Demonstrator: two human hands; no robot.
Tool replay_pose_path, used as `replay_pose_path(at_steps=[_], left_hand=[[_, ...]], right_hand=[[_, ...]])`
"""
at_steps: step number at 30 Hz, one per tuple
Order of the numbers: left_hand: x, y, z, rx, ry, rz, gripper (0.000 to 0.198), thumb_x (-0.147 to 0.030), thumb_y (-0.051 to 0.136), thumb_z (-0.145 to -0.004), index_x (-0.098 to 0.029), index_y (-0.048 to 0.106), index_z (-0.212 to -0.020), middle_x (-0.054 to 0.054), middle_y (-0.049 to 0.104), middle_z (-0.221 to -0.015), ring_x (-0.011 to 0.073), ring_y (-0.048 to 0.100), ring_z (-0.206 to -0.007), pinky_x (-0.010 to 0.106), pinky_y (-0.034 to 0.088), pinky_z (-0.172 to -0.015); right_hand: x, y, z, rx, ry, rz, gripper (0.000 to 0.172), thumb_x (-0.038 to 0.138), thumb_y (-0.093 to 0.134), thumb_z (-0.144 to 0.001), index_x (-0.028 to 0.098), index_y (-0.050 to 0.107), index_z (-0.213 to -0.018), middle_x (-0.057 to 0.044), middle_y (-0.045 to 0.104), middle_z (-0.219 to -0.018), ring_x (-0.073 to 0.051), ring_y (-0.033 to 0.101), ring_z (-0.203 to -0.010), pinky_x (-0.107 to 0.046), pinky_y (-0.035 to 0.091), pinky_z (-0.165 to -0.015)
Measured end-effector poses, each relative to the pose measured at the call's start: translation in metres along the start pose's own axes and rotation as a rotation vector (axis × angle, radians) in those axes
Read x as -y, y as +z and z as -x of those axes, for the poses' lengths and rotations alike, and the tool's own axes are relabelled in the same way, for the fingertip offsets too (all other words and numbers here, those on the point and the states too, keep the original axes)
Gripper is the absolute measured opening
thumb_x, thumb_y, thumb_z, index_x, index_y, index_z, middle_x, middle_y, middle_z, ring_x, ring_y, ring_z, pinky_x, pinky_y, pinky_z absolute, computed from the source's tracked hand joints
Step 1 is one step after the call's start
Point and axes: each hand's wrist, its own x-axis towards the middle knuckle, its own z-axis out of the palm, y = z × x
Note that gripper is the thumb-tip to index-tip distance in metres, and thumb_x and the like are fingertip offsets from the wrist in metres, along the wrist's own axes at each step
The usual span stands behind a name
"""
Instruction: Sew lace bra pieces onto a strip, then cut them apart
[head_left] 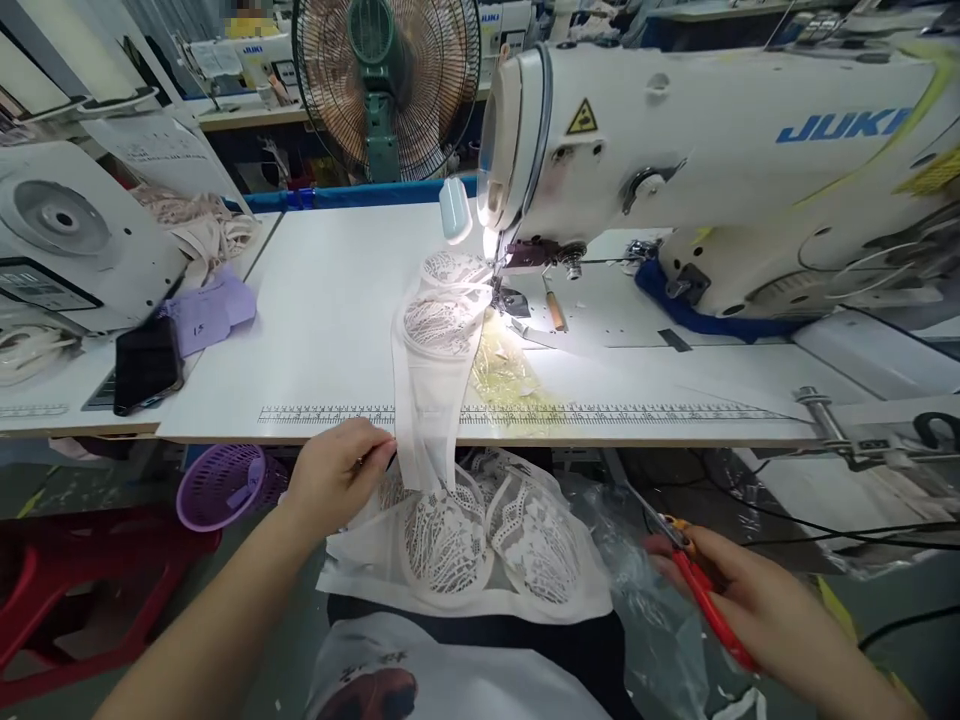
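A white lace bra piece runs from beneath the needle area of the sewing machine down over the table's front edge. My left hand is closed, thumb and finger pinching the edge of this white fabric. More white lace bras lie on my lap. My right hand, off to the right below the table, is closed around red-handled scissors, whose blades point up and left. Yellowish clear plastic lies beside the hanging piece.
A black phone and purple pieces lie at the left, near another machine. A fan stands behind the table. Below are a purple basket and a red stool. Cables hang at the right.
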Motion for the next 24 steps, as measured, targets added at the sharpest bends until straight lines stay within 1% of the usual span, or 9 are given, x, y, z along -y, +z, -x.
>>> replay_pose_path(at_steps=[3,6,8,10,12,15,18,21,24], left_hand=[[0.009,0.002,-0.035,0.045,0.046,-0.197,0.026,-0.022,0.039,-0.090,-0.018,0.059,-0.106,0.008,0.065,-0.102,0.0193,0.061,-0.090,0.029,0.048,-0.069],[0.028,0.014,-0.084,0.260,0.082,-0.373,0.042,-0.017,0.039,-0.089,-0.013,0.041,-0.131,0.013,0.042,-0.140,0.0245,0.040,-0.127,0.038,0.038,-0.098],[0.037,0.018,-0.110,0.339,0.113,-0.426,0.042,-0.019,0.040,-0.090,-0.011,0.040,-0.131,0.015,0.043,-0.138,0.0258,0.039,-0.127,0.043,0.031,-0.103],[0.037,0.018,-0.122,0.338,0.148,-0.450,0.033,-0.020,0.044,-0.089,-0.010,0.050,-0.120,0.016,0.055,-0.123,0.0278,0.048,-0.116,0.047,0.033,-0.099],[0.027,0.016,-0.117,0.326,0.194,-0.468,0.018,-0.018,0.049,-0.086,-0.011,0.061,-0.098,0.014,0.063,-0.100,0.0282,0.056,-0.098,0.045,0.041,-0.087],[0.004,0.021,-0.082,0.344,0.305,-0.475,0.009,-0.012,0.053,-0.081,-0.014,0.061,-0.077,0.008,0.062,-0.076,0.0223,0.058,-0.072,0.034,0.044,-0.065],[-0.016,0.034,-0.039,0.183,0.458,-0.405,0.008,-0.011,0.057,-0.080,-0.016,0.061,-0.085,0.003,0.060,-0.072,0.0209,0.055,-0.067,0.031,0.041,-0.059],[-0.022,0.041,-0.011,0.024,0.511,-0.300,0.012,-0.015,0.048,-0.086,-0.016,0.059,-0.086,0.002,0.058,-0.066,0.0189,0.052,-0.058,0.030,0.039,-0.052],[-0.018,0.041,0.003,0.031,0.581,-0.229,0.024,-0.017,0.036,-0.093,-0.017,0.059,-0.088,0.001,0.057,-0.062,0.0158,0.052,-0.053,0.027,0.038,-0.045]], right_hand=[[0.026,0.009,-0.018,0.204,-0.047,-0.145,0.028,0.046,0.058,-0.077,0.020,0.061,-0.086,-0.010,0.070,-0.091,-0.025,0.067,-0.085,-0.032,0.055,-0.072],[0.063,0.025,-0.032,0.219,-0.183,-0.194,0.027,0.043,0.055,-0.082,0.019,0.061,-0.092,-0.010,0.069,-0.093,-0.024,0.066,-0.086,-0.035,0.054,-0.076],[0.085,0.035,-0.037,0.226,-0.274,-0.235,0.025,0.041,0.054,-0.083,0.019,0.061,-0.091,-0.010,0.068,-0.092,-0.023,0.065,-0.084,-0.035,0.054,-0.075],[0.101,0.040,-0.041,0.227,-0.325,-0.268,0.022,0.038,0.054,-0.083,0.018,0.062,-0.090,-0.009,0.068,-0.087,-0.022,0.065,-0.081,-0.034,0.054,-0.072],[0.111,0.042,-0.043,0.212,-0.344,-0.300,0.021,0.036,0.056,-0.083,0.018,0.062,-0.091,-0.009,0.069,-0.089,-0.022,0.066,-0.080,-0.033,0.054,-0.070],[0.119,0.045,-0.045,0.176,-0.379,-0.369,0.023,0.035,0.056,-0.082,0.018,0.061,-0.096,-0.011,0.068,-0.096,-0.023,0.065,-0.087,-0.035,0.054,-0.074],[0.121,0.057,-0.044,0.204,-0.403,-0.454,0.021,0.034,0.056,-0.081,0.019,0.057,-0.097,-0.009,0.067,-0.093,-0.022,0.064,-0.085,-0.035,0.052,-0.076],[0.119,0.074,-0.041,0.236,-0.321,-0.574,0.023,0.039,0.057,-0.080,0.019,0.054,-0.090,-0.007,0.064,-0.086,-0.019,0.062,-0.077,-0.032,0.051,-0.070],[0.115,0.091,-0.042,0.230,-0.276,-0.665,0.034,0.048,0.059,-0.076,0.019,0.052,-0.092,-0.006,0.062,-0.085,-0.018,0.060,-0.073,-0.030,0.050,-0.066]])
